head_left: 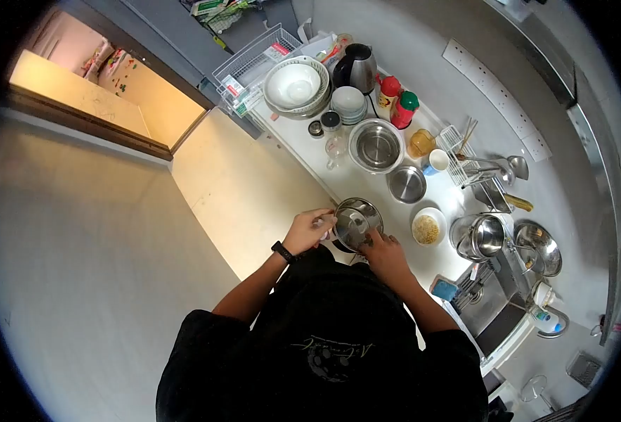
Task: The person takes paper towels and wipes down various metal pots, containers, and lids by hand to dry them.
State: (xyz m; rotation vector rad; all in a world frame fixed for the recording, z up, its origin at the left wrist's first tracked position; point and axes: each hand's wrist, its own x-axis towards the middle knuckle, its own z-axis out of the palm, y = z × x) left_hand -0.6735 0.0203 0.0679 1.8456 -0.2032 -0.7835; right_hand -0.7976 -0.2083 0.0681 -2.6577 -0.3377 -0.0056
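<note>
A shiny steel pot sits at the near edge of the white counter, right in front of my body. My left hand, with a black band on the wrist, is closed beside the pot's left rim. Something small and pale shows between its fingers, too small to name. On the opposite side, my right hand has its fingers closed over the pot's lower right rim. Its fingertips reach just inside. A white bowl of pale yellowish grains stands to the right of the pot.
Behind the pot stand a steel basin, a shallow steel pan, a glass mug and an electric kettle. Stacked steel pots and a blue sponge lie near the sink on the right.
</note>
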